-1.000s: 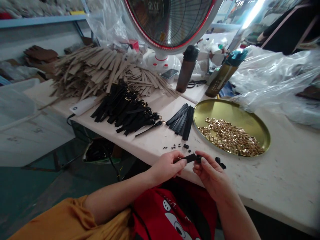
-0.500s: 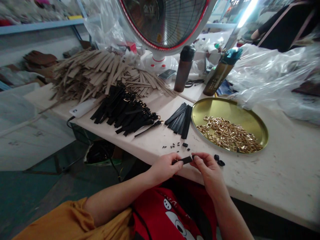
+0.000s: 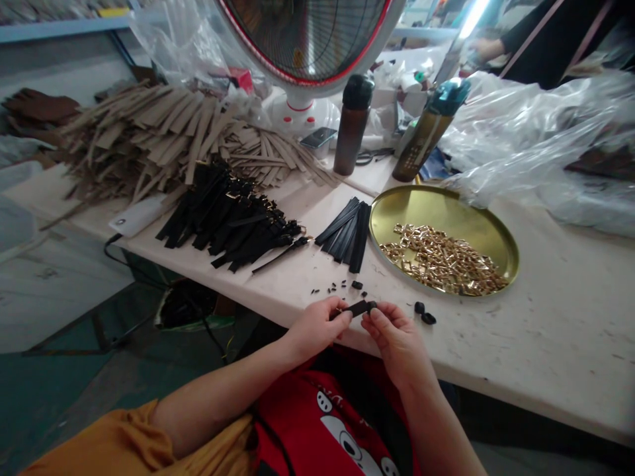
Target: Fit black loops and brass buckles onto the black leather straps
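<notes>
My left hand (image 3: 320, 328) pinches a short black strap (image 3: 356, 309) at the table's front edge. At the strap's right end, my right hand (image 3: 394, 334) grips a small black loop (image 3: 372, 307) between thumb and fingertips. The loop touches the strap end; whether it is around it I cannot tell. Several tiny black pieces (image 3: 332, 288) lie just beyond my hands, and two or three black loops (image 3: 427, 318) sit right of my right hand. Black strips (image 3: 350, 231) are fanned out farther back.
A gold tray (image 3: 446, 198) of small gold buckles (image 3: 441, 261) stands at right. Black straps with buckles (image 3: 233, 218) are heaped at left, before grey-brown strips (image 3: 143, 139). Behind are a fan (image 3: 302, 39), two bottles (image 3: 352, 125) and plastic sheeting (image 3: 536, 145). Another person (image 3: 550, 39) is at upper right.
The small black loop in my right hand has come against the strap's end, closing the gap between them. The camera view has shifted slightly, moving the scene left and up.
</notes>
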{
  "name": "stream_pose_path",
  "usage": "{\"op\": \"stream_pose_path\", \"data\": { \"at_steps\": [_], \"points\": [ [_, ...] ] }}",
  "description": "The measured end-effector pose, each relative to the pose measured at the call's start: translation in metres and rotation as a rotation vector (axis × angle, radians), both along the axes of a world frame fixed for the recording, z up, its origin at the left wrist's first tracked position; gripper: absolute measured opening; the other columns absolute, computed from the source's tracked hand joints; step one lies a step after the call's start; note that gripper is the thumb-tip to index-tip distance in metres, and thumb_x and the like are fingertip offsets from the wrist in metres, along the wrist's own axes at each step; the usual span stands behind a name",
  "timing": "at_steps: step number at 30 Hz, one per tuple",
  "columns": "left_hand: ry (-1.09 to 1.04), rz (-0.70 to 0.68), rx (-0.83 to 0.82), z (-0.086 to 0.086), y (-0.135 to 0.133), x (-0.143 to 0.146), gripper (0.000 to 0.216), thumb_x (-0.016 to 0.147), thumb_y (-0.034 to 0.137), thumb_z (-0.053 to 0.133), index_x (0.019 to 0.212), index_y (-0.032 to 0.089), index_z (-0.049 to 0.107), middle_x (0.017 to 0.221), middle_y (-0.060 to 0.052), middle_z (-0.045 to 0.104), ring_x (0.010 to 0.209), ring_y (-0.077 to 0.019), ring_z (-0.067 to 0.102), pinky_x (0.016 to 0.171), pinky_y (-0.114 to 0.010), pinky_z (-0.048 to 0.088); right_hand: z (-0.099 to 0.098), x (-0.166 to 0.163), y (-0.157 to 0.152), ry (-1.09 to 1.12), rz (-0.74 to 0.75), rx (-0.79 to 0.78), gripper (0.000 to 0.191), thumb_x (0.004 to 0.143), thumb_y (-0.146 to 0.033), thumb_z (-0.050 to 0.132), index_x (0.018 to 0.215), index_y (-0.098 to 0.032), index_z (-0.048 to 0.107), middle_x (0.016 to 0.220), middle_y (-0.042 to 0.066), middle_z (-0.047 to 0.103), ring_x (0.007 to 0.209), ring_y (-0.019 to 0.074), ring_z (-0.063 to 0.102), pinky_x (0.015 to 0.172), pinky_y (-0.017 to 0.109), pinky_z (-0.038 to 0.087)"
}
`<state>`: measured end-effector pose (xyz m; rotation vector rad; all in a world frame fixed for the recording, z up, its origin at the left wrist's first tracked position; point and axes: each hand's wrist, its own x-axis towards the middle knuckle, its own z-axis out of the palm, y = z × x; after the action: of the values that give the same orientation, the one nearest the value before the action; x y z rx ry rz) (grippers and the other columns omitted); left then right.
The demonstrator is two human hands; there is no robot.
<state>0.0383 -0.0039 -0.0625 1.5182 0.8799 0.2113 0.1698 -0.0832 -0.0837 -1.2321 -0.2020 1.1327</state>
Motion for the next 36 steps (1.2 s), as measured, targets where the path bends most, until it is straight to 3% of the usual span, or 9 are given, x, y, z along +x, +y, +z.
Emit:
{"op": "stream_pose_path", "data": {
  "at_steps": [6, 8, 11, 15, 20, 23, 26, 32, 36],
  "points": [
    [0.032, -0.02, 0.104, 0.001, 0.003, 0.001, 0.025, 0.08, 0.037, 0.043, 0.086, 0.016, 0.054, 0.059, 0.004, 0.049, 0.053, -0.0087, 0.045, 0.049, -0.018, 0.034, -0.002, 0.002, -0.002, -0.03, 0.037, -0.025, 0.026, 0.06, -0.031, 0.075, 0.078, -0.021, 0.058, 0.071, -0.003, 0.062, 0.066, 0.0112, 0.059, 0.069, 0.026, 0.049],
    [0.042, -0.025, 0.128, 0.0, 0.003, 0.001, 0.024, 0.08, 0.036, 0.043, 0.085, 0.016, 0.055, 0.06, 0.004, 0.05, 0.054, -0.0091, 0.046, 0.05, -0.019, 0.034, -0.005, 0.01, -0.003, -0.238, 0.051, -0.074, 0.026, 0.063, -0.035, 0.071, 0.08, -0.02, 0.058, 0.071, -0.001, 0.061, 0.065, 0.0133, 0.058, 0.067, 0.028, 0.047],
    [0.045, -0.031, 0.141, 0.001, 0.002, 0.002, 0.023, 0.08, 0.035, 0.042, 0.086, 0.016, 0.055, 0.061, 0.004, 0.05, 0.055, -0.0093, 0.046, 0.052, -0.019, 0.034, -0.008, 0.026, -0.005, -0.832, 0.071, -0.198, 0.024, 0.072, -0.039, 0.061, 0.085, -0.019, 0.058, 0.072, 0.003, 0.06, 0.063, 0.0167, 0.054, 0.064, 0.033, 0.043],
    [0.054, -0.029, 0.181, 0.002, 0.0, -0.001, 0.022, 0.08, 0.034, 0.042, 0.084, 0.017, 0.056, 0.062, 0.004, 0.05, 0.057, -0.0093, 0.046, 0.054, -0.02, 0.034, -0.004, 0.048, -0.008, -1.571, 0.124, -0.34, 0.03, 0.082, -0.038, 0.046, 0.1, -0.017, 0.058, 0.101, 0.011, 0.058, 0.072, 0.0208, 0.054, 0.069, 0.035, 0.039],
    [0.055, -0.044, 0.188, 0.005, -0.005, -0.008, 0.023, 0.08, 0.034, 0.041, 0.084, 0.017, 0.056, 0.061, 0.004, 0.051, 0.056, -0.0092, 0.045, 0.053, -0.019, 0.033, 0.005, 0.076, -0.016, -1.822, 0.181, -0.748, 0.031, 0.081, -0.044, 0.046, 0.086, -0.017, 0.061, 0.079, 0.01, 0.06, 0.067, 0.024, 0.053, 0.055, 0.033, 0.033],
    [0.058, -0.054, 0.183, 0.008, -0.008, -0.01, 0.024, 0.08, 0.034, 0.041, 0.086, 0.016, 0.056, 0.06, 0.004, 0.052, 0.056, -0.0094, 0.045, 0.052, -0.019, 0.033, 0.007, 0.087, -0.018, -1.879, 0.3, -0.732, 0.023, 0.079, -0.038, 0.049, 0.076, -0.018, 0.061, 0.075, 0.009, 0.06, 0.063, 0.0227, 0.052, 0.054, 0.032, 0.031],
    [0.044, -0.059, 0.173, 0.012, -0.012, -0.011, 0.024, 0.08, 0.034, 0.041, 0.085, 0.016, 0.056, 0.059, 0.003, 0.051, 0.054, -0.009, 0.044, 0.051, -0.019, 0.032, 0.01, 0.085, -0.019, -1.756, 0.158, -0.52, 0.021, 0.077, -0.037, 0.051, 0.077, -0.017, 0.059, 0.075, 0.008, 0.06, 0.065, 0.0217, 0.052, 0.058, 0.033, 0.034],
    [-0.046, -0.053, 0.147, 0.024, -0.017, -0.007, 0.024, 0.081, 0.034, 0.041, 0.086, 0.015, 0.055, 0.059, 0.004, 0.049, 0.052, -0.0073, 0.042, 0.049, -0.017, 0.031, 0.016, 0.041, -0.024, -0.516, 0.101, -0.029, 0.026, 0.064, -0.041, 0.07, 0.072, -0.021, 0.055, 0.062, -0.002, 0.053, 0.056, 0.0123, 0.048, 0.055, 0.025, 0.04],
    [-0.1, -0.044, 0.111, 0.028, -0.018, -0.003, 0.025, 0.081, 0.035, 0.041, 0.089, 0.015, 0.054, 0.059, 0.004, 0.047, 0.05, -0.0067, 0.042, 0.047, -0.017, 0.032, 0.016, 0.014, -0.024, -0.077, 0.078, 0.09, 0.02, 0.065, -0.037, 0.071, 0.072, -0.021, 0.06, 0.069, -0.001, 0.057, 0.059, 0.0106, 0.051, 0.057, 0.023, 0.045]
  ]
}}
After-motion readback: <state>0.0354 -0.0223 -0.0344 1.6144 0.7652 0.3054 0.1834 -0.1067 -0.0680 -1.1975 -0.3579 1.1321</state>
